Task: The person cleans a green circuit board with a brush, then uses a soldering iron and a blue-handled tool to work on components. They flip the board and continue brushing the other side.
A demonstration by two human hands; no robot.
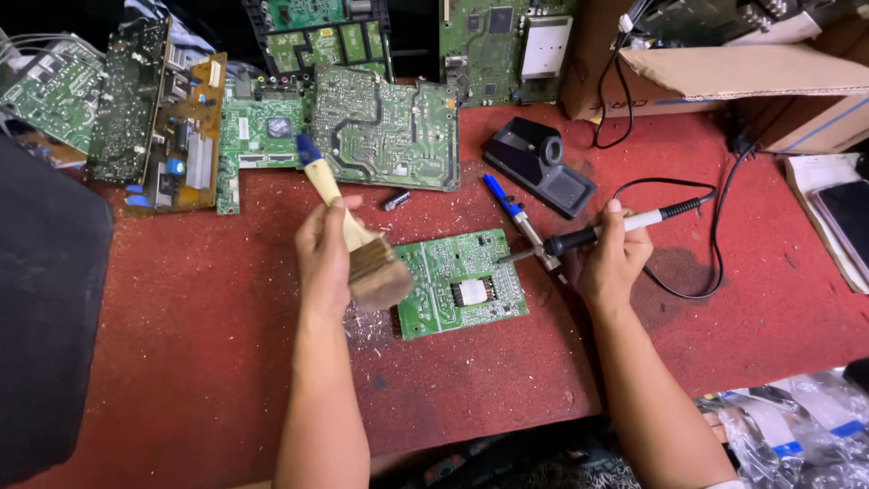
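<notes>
A small green circuit board (462, 282) lies flat on the red mat (181, 308) in front of me. My left hand (322, 254) grips a wooden-handled paintbrush (362, 249), its bristles resting at the board's left edge. My right hand (615, 258) holds a soldering iron (625, 225) like a pen, its tip pointing left at the board's upper right edge. A blue-handled tool (518, 220) lies on the mat just behind the iron's tip.
Several larger circuit boards (380, 127) are stacked along the back. A black soldering iron stand (540, 166) sits behind the board. A cardboard box (715, 72) stands at back right, a phone (846, 217) at far right, plastic bags (797, 426) at lower right.
</notes>
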